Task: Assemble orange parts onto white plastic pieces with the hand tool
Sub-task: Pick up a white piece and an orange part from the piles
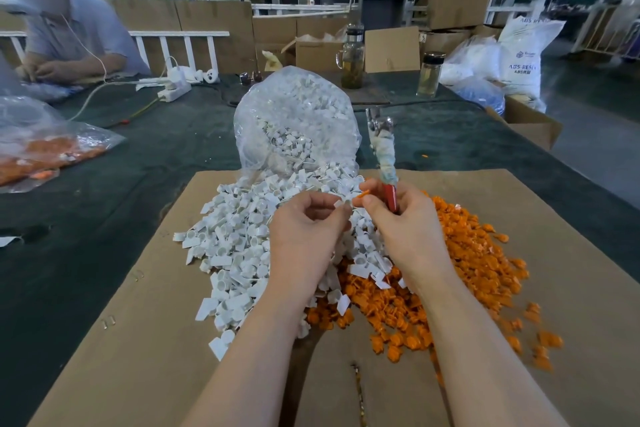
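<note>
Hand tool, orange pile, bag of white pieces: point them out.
hand tool (383,146): head view, on the cloth-wrapped shaft above the right hand.
orange pile (464,253): head view, middle of the heap on the cardboard.
bag of white pieces (298,114): head view, clear plastic front.

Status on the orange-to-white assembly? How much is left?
Done: no finished pile is distinguishable. In hand: left hand pinches a white piece, right hand pinches an orange part while holding the hand tool. Left: large loose white pile, orange pile and a mostly full bag.
</note>
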The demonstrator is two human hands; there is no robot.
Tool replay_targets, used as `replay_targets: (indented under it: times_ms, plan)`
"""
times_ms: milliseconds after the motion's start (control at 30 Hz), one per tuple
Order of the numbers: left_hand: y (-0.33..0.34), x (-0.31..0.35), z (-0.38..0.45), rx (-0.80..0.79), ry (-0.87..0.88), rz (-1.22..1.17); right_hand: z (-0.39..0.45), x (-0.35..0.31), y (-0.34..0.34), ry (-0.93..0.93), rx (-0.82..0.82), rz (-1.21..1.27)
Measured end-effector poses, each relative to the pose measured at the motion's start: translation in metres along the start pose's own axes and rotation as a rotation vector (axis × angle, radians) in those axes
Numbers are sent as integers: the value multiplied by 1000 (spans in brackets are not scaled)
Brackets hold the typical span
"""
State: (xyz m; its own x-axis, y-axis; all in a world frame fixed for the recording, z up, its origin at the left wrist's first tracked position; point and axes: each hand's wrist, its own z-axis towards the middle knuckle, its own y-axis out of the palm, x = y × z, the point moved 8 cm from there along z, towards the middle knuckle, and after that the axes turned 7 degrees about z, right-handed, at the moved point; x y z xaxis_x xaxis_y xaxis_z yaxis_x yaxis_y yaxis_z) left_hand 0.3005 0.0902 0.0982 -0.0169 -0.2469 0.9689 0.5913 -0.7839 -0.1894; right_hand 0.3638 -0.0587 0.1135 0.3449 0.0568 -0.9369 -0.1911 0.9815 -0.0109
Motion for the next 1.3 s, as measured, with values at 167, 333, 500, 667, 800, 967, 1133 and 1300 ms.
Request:
replay_targets:
  times_ms: [167,333,500,667,800,967,1133,1300]
  plan:
    - [1,-3,-1,-14,-46,-70,-1,-4,3,-84,22,-75]
    - [1,-3,-2,-4,-56,-98,-3,-7,6,-136,13,-32]
    - [2,-3,-3,-13,-88,-171,-4,-7,3,-138,51,-10]
    - [3,-5,-4,-35,-143,-303,-3,-4,4,-122,40,-34]
    - [4,-5,-4,-52,-162,-374,-4,-7,6,-146,38,-71]
    - [3,-3,-4,-47,-155,-391,-8,-11,7,-189,60,-143]
    - [1,0,-3,-30,-110,-342,-11,-15,7,-235,92,-186]
    - [0,3,-3,-7,-74,-290,-12,-15,8,-251,111,-219]
